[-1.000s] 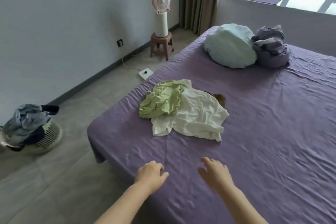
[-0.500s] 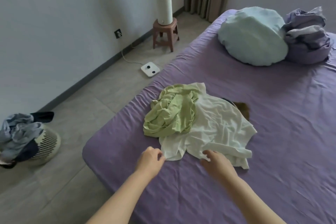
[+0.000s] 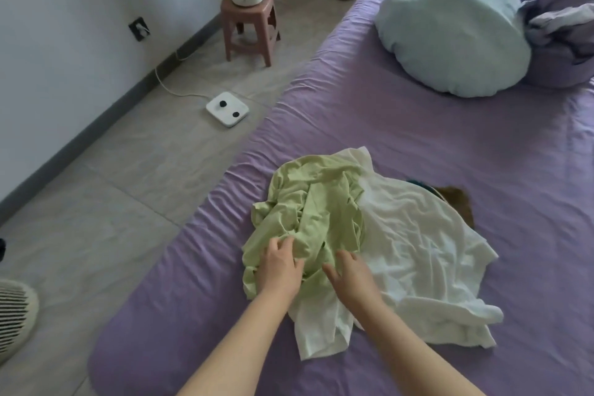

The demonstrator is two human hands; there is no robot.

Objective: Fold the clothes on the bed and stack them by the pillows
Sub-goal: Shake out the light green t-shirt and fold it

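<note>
I have both hands down on the green garment (image 3: 308, 212), which lies crumpled near the left edge of the bed (image 3: 418, 125), toward its foot end. My left hand (image 3: 279, 267) sits on the garment's near left part with the fingers curled into a fold of the green cloth, gathering it. My right hand (image 3: 352, 273) rests just beside it on the garment's near right part, fingers spread and lying flat on the fabric, gripping nothing that I can see. The green garment overlaps the left side of a white garment (image 3: 418, 251), which spreads out to the right and trails toward the foot edge between my forearms. A brown item (image 3: 459, 202) and a sliver of something dark teal peek out from under the white garment's far side; I cannot tell what they are. At the head end, well apart from the pile, a pale blue pillow (image 3: 450, 29) lies touching a bunched purple bedding heap (image 3: 562, 29) in the far right corner. On the floor left of the bed stand a pink stool (image 3: 250, 26) and a white floor device (image 3: 227, 109).
</note>
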